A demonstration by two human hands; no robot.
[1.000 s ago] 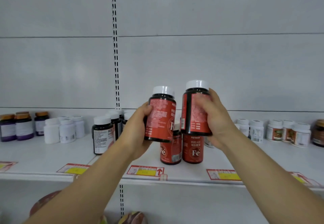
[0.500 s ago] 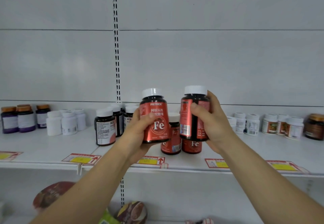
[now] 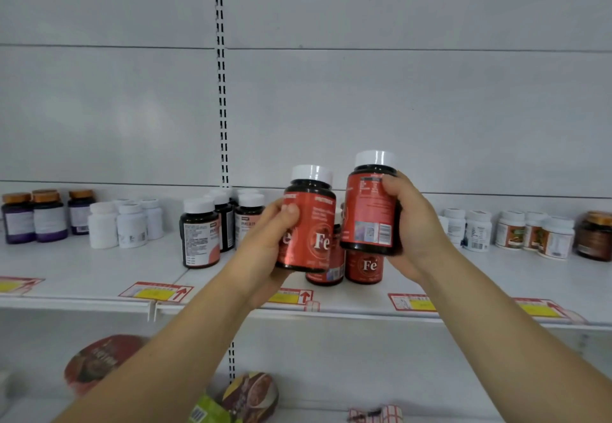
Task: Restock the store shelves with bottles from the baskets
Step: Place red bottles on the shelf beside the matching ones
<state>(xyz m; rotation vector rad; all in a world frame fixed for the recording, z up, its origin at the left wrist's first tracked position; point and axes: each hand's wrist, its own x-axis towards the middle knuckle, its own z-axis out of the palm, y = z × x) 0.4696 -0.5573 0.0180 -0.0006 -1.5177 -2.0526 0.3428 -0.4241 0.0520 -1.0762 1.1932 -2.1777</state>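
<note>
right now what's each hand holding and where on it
Left hand grips a red Fe bottle round the label's left side; right hand grips another red Fe bottle round its right side.

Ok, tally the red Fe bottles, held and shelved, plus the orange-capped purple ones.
Red Fe bottles held: 2, one in the left hand, one in the right hand
Red Fe bottles shelved: 2 in view
Purple bottles with orange caps: 3
Total: 7

white shelf (image 3: pixel 99 270) with red bottles (image 3: pixel 364 265), white bottles (image 3: pixel 129 225), price tags (image 3: pixel 155 291)
</note>
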